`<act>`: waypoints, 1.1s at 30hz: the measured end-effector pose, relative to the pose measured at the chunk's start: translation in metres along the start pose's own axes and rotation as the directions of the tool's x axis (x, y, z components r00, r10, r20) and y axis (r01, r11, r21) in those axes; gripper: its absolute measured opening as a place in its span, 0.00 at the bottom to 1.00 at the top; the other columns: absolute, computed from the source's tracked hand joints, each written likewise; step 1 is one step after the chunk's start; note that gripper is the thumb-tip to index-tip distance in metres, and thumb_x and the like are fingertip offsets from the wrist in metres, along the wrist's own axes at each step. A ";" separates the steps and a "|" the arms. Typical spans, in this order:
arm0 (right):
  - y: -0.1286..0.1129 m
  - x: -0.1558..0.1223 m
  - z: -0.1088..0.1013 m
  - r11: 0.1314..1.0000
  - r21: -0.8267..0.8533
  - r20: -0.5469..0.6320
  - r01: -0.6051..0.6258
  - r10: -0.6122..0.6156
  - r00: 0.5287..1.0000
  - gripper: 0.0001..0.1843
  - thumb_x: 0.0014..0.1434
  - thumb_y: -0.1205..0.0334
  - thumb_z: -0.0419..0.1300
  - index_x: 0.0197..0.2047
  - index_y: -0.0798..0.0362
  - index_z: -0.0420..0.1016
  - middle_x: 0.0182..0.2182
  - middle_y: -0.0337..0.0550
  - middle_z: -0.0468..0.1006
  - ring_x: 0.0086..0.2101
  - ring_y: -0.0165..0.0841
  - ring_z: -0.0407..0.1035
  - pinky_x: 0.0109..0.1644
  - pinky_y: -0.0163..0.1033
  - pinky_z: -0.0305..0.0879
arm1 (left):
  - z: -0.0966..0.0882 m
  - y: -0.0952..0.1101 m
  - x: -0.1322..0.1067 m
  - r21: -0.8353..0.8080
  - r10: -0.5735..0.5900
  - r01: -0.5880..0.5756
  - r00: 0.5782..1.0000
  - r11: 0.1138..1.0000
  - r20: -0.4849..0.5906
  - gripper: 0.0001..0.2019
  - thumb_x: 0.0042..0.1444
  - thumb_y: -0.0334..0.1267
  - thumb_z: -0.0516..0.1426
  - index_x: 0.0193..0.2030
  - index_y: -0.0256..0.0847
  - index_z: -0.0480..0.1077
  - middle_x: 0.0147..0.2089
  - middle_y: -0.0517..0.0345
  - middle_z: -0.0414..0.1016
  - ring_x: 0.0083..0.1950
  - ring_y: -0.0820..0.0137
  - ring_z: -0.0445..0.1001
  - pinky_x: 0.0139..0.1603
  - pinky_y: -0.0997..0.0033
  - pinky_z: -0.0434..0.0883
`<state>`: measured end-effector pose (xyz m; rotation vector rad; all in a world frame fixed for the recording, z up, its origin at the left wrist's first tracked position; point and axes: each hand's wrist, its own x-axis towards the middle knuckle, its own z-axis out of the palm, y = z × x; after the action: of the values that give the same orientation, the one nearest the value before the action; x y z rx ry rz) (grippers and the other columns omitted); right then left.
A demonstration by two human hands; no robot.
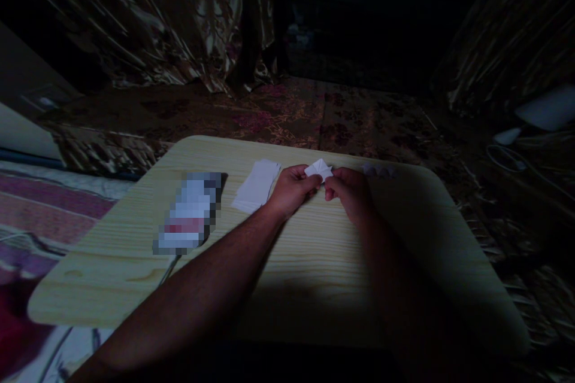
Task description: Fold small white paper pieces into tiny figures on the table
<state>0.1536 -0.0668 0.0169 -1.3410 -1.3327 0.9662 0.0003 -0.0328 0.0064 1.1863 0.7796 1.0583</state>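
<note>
A small piece of folded white paper (318,167), with creases and pointed corners, is held up between my two hands over the wooden table. My left hand (293,187) pinches its left and lower side, the thumb lying across the front. At its right edge my right hand (345,187) is closed, thumb and fingertips gripping the paper. Just left of my left hand lies a loose stack of white paper sheets (257,184). Some small, pale folded pieces (380,171) rest in shadow beyond my right hand; their exact shape is too dim to make out.
A blurred-out phone-like device (191,212) with a cable (169,268) lies on the table's (112,269) left part. Patterned cloth (269,111) covers a ledge behind the table, below curtains (202,18). A white object with a cord (550,111) sits at right. Striped bedding (45,203) is at left.
</note>
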 end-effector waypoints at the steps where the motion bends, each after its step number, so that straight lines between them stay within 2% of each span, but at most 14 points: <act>1: -0.002 -0.001 0.000 1.000 -0.007 -0.001 0.000 0.000 1.000 0.08 0.51 0.58 0.59 0.25 0.53 0.73 0.18 0.36 0.74 0.21 0.29 0.66 0.27 0.34 0.61 | 0.000 0.000 0.000 -0.006 0.000 0.000 1.000 1.000 0.002 0.10 0.48 0.39 0.64 0.25 0.36 0.69 0.19 0.64 0.66 0.19 0.79 0.59 0.22 0.73 0.52; 9: -0.017 -0.005 -0.003 0.995 -0.101 0.004 -0.001 0.002 1.000 0.07 0.49 0.61 0.58 0.23 0.53 0.72 0.17 0.35 0.72 0.21 0.28 0.63 0.27 0.34 0.57 | 0.001 0.003 -0.002 -0.001 -0.002 0.002 1.000 1.000 -0.023 0.12 0.46 0.40 0.66 0.26 0.37 0.69 0.19 0.64 0.67 0.19 0.79 0.60 0.21 0.74 0.52; 17: -0.017 -0.006 -0.001 0.997 -0.050 -0.001 -0.060 0.060 0.998 0.07 0.49 0.61 0.58 0.22 0.52 0.71 0.16 0.35 0.72 0.21 0.27 0.62 0.27 0.34 0.56 | 0.002 0.004 -0.003 0.016 -0.009 0.010 0.997 1.000 -0.073 0.15 0.45 0.43 0.68 0.27 0.37 0.68 0.19 0.65 0.66 0.18 0.80 0.58 0.20 0.75 0.50; 28: -0.021 -0.008 0.001 0.992 -0.118 0.001 -0.034 0.034 0.999 0.08 0.49 0.61 0.57 0.21 0.52 0.71 0.16 0.35 0.72 0.21 0.27 0.63 0.26 0.34 0.54 | 0.006 0.005 -0.004 0.015 -0.016 0.017 0.995 1.000 -0.097 0.11 0.46 0.41 0.65 0.26 0.38 0.68 0.17 0.66 0.64 0.17 0.79 0.57 0.20 0.74 0.49; 33: -0.012 -0.006 0.002 0.999 -0.052 0.008 -0.010 0.010 1.000 0.07 0.49 0.61 0.57 0.23 0.53 0.72 0.16 0.35 0.72 0.21 0.29 0.65 0.28 0.35 0.58 | 0.007 0.005 -0.004 0.006 -0.011 0.012 0.994 1.000 -0.109 0.11 0.45 0.40 0.65 0.25 0.38 0.67 0.17 0.66 0.65 0.18 0.79 0.57 0.20 0.74 0.49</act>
<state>0.1483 -0.0734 0.0274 -1.3854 -1.3669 0.9506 0.0040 -0.0385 0.0127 1.1359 0.8747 1.1188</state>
